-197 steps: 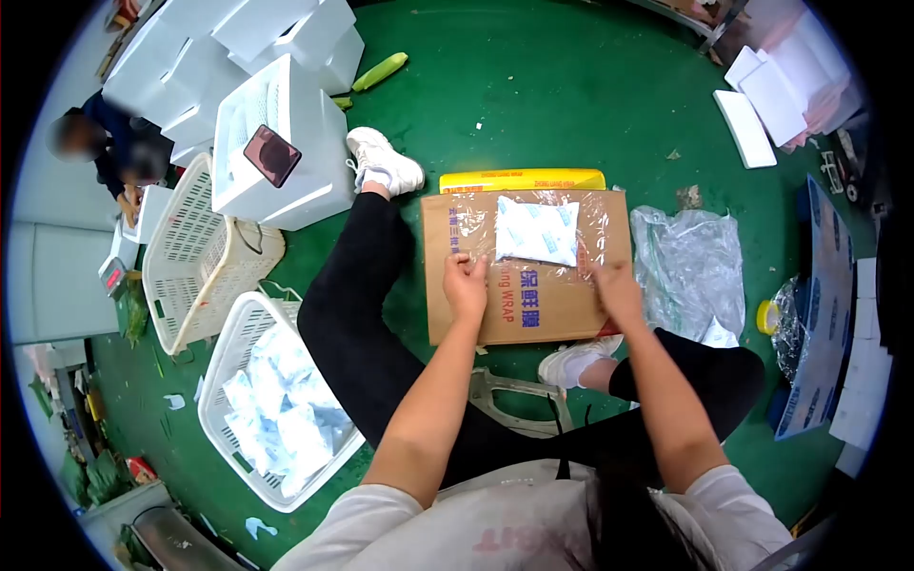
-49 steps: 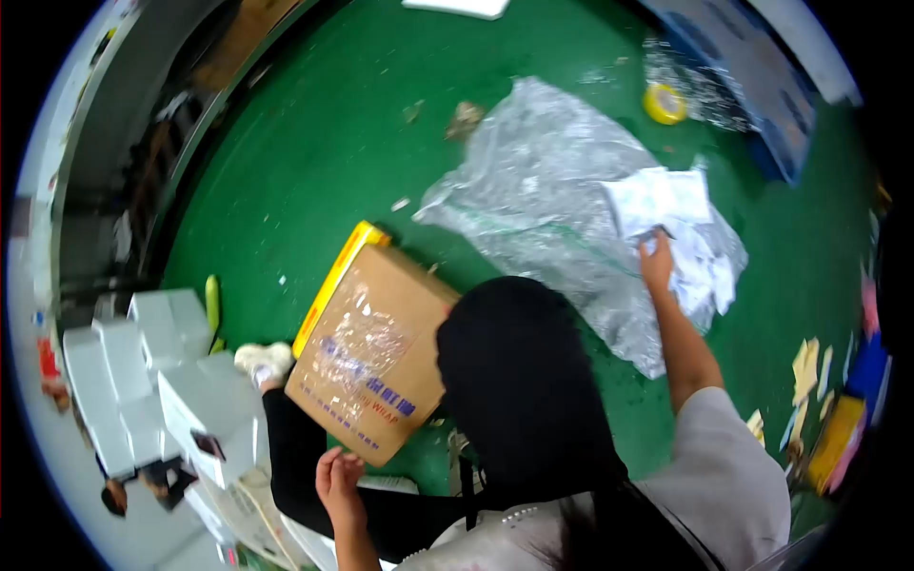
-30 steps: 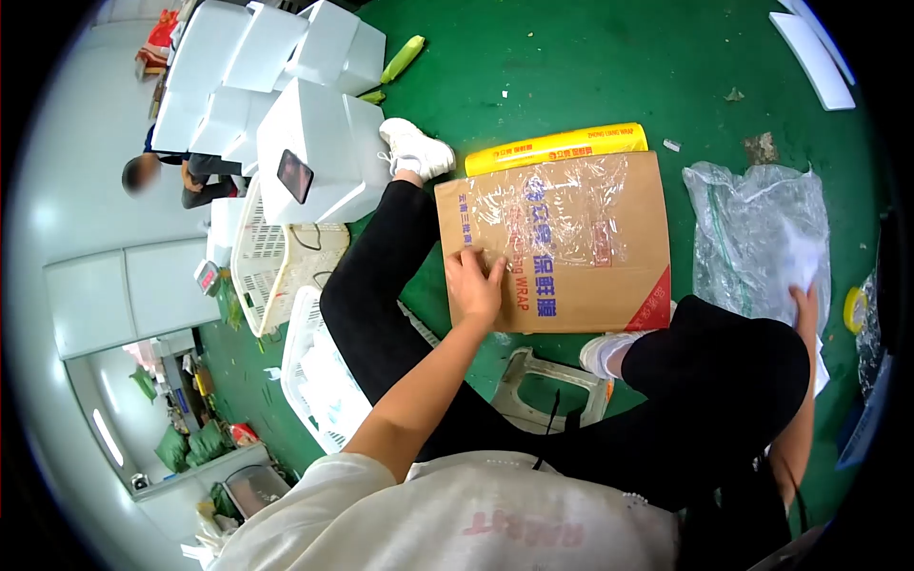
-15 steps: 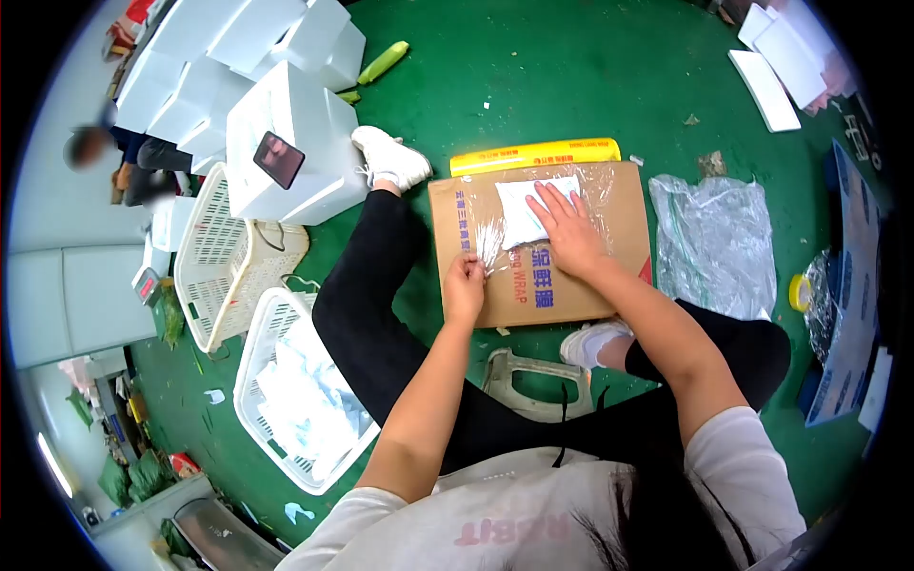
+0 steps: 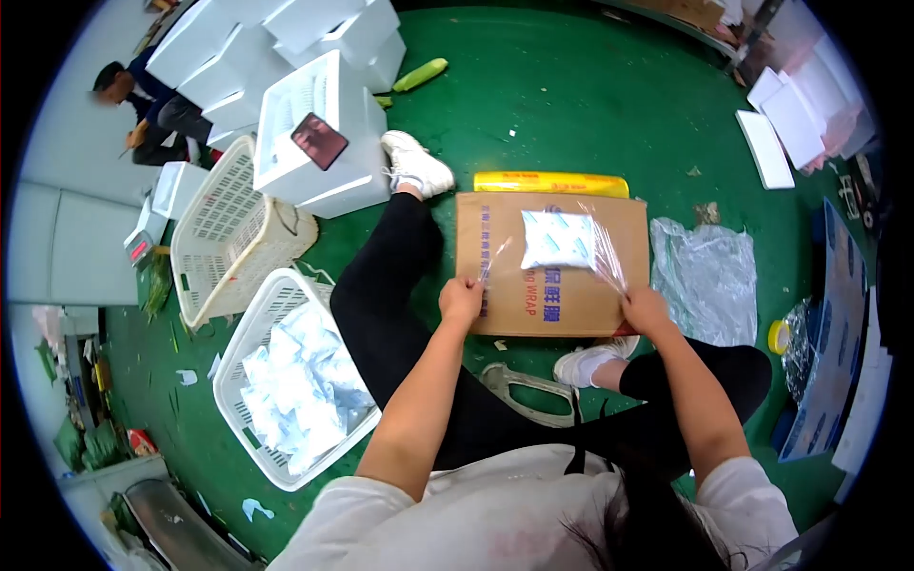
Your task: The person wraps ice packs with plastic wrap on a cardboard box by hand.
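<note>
"Gripping the clear film (image 5: pixel 610 262), are we?"
"Yes, our left hand (image 5: pixel 461 301) pinches it near the cardboard box's (image 5: pixel 519 322) left edge, our right hand (image 5: pixel 645 311) by the near right corner."
"And our white packet (image 5: pixel 558 240)?"
"On top, midway between the side edges, nearer the far edge."

Left hand (image 5: pixel 462 301) pinches clear film (image 5: pixel 614 259) at one side; right hand (image 5: pixel 646 309) grips it opposite; white packet (image 5: pixel 559 240) lies atop carton (image 5: pixel 505 316), between film edges; yellow package (image 5: pixel 552 184) lies just beyond; basket (image 5: pixel 231 381) near left leg holds more packets (image 5: pixel 295 395)
</note>
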Available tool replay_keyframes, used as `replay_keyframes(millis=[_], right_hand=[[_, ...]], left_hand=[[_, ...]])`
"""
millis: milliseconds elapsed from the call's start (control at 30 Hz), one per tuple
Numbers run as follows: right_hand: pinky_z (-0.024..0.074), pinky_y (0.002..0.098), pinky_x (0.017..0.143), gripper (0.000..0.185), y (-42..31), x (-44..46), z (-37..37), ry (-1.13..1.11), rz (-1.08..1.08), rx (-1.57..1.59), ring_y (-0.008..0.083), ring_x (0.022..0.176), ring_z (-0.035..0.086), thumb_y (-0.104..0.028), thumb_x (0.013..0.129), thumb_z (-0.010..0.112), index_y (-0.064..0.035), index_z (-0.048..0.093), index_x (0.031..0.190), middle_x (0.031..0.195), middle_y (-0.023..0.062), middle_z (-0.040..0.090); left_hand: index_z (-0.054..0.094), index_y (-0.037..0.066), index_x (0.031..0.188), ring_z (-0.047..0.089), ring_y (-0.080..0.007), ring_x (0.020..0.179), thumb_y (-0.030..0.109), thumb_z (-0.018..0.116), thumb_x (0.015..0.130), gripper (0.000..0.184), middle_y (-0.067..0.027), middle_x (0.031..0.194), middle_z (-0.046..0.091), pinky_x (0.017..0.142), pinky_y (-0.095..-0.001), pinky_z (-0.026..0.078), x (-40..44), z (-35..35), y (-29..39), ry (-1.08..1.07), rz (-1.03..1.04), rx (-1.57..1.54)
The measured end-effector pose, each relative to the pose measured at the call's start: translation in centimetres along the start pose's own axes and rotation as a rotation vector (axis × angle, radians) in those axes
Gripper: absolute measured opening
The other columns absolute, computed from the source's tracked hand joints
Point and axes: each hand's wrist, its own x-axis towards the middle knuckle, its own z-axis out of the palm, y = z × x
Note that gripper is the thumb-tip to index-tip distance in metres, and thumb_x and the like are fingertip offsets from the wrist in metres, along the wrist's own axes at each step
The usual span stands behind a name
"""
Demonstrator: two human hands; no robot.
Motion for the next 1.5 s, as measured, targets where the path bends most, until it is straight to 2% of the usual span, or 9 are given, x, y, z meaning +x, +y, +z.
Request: replay_keyframes(millis=[167,333,467,533,767,967,1133,1300,1500], right_hand=[[0.0499,0.0526,0.072,0.024,-1.0,-9.0,-6.4,-0.002,-0.115,-0.087,0.0416,0.081,0.064,-0.028,0.092,0.055,-0.0147,0.070,0.106,0.084,0.0213,0.067],[0.0488,0.0467,0.082,0.021,-6.3,-1.6,-6.1,0.599,-0.387,0.285,0.0390,0.094,0.063,-0.012,0.089,0.057,-0.0033,0.067,0.105,0.099,0.0188,0.068],[0.0355,0.0489,0.105,0.032,-9.8,6.1,0.4,0.520,-0.483,0.324,0.0368,0.123,0.050,-0.011,0.089,0.055,-0.0025,0.062,0.119,0.130,0.0191,0.057],[0.0270,0.0518,0.111,0.042,-10.6,5.5,1.9,0.486,-0.476,0.217,0.0358,0.134,0.040,-0.013,0.088,0.056,-0.0018,0.055,0.128,0.145,0.0185,0.046],[0.0317,0.0508,0.108,0.080,-10.3,5.6,-0.2,0.401,-0.642,0.058,0.0379,0.129,0.042,-0.014,0.060,0.076,-0.0001,0.045,0.132,0.139,0.0194,0.045],[0.0477,0.0455,0.090,0.067,-12.2,5.6,-6.9,0.067,-0.749,0.102,0.0402,0.100,0.059,-0.021,0.058,0.078,-0.0032,0.056,0.119,0.105,0.0207,0.064],[0.0530,0.0444,0.073,0.071,-12.3,7.5,-7.0,-0.280,-0.543,0.168,0.0410,0.079,0.064,-0.042,0.064,0.072,-0.0062,0.058,0.123,0.084,0.0209,0.066],[0.0282,0.0572,0.108,0.074,-13.6,6.2,-3.3,0.029,-0.540,0.046,0.0400,0.133,0.039,-0.026,0.073,0.063,0.0018,0.041,0.138,0.146,0.0247,0.040],[0.0303,0.0578,0.107,0.089,-16.3,2.1,-2.7,0.298,-0.532,-0.021,0.0451,0.131,0.038,-0.012,0.062,0.078,-0.0012,0.037,0.141,0.146,0.0252,0.035]], left_hand=[[0.070,0.004,0.085,0.067,-0.0234,0.068,0.022,0.066,0.083,0.019,-0.0117,0.075,0.069,0.066,-0.0360,0.053,-5.8,-5.5,-1.6,-0.046,0.111,-0.092],[0.059,0.006,0.104,0.061,-0.0141,0.078,0.021,0.059,0.094,0.018,-0.0078,0.085,0.065,0.072,-0.0331,0.052,-3.8,2.1,3.9,-0.113,0.455,-0.811],[0.055,0.007,0.108,0.061,-0.0301,0.110,0.020,0.052,0.095,0.018,-0.0165,0.106,0.064,0.098,-0.0545,0.040,-1.7,5.9,8.8,-0.101,0.741,-0.263],[0.052,0.004,0.124,0.036,-0.0356,0.140,0.012,0.053,0.084,0.041,-0.0223,0.140,0.048,0.113,-0.0611,0.019,-2.2,5.0,9.0,-0.183,0.822,-0.033],[0.047,0.023,0.138,0.039,-0.0330,0.137,0.017,0.049,0.089,0.049,-0.0177,0.148,0.038,0.111,-0.0523,0.031,3.2,3.4,5.7,-0.075,1.426,0.310],[0.052,0.016,0.128,0.062,-0.0318,0.103,0.023,0.071,0.080,0.052,-0.0147,0.119,0.058,0.087,-0.0392,0.050,2.2,0.8,7.1,-0.365,1.239,-0.080],[0.055,0.006,0.115,0.065,-0.0364,0.092,0.036,0.067,0.087,0.043,-0.0187,0.097,0.066,0.081,-0.0426,0.051,0.9,4.5,7.1,-0.282,0.555,-0.522],[0.063,-0.001,0.111,0.064,-0.0411,0.099,0.049,0.045,0.094,0.056,-0.0271,0.107,0.066,0.086,-0.0469,0.049,2.9,4.5,9.1,-0.259,0.218,-0.358],[0.066,0.000,0.116,0.062,-0.0412,0.110,0.045,0.048,0.092,0.054,-0.0258,0.119,0.063,0.094,-0.0467,0.048,7.3,6.4,10.2,-0.443,0.013,-0.165]])
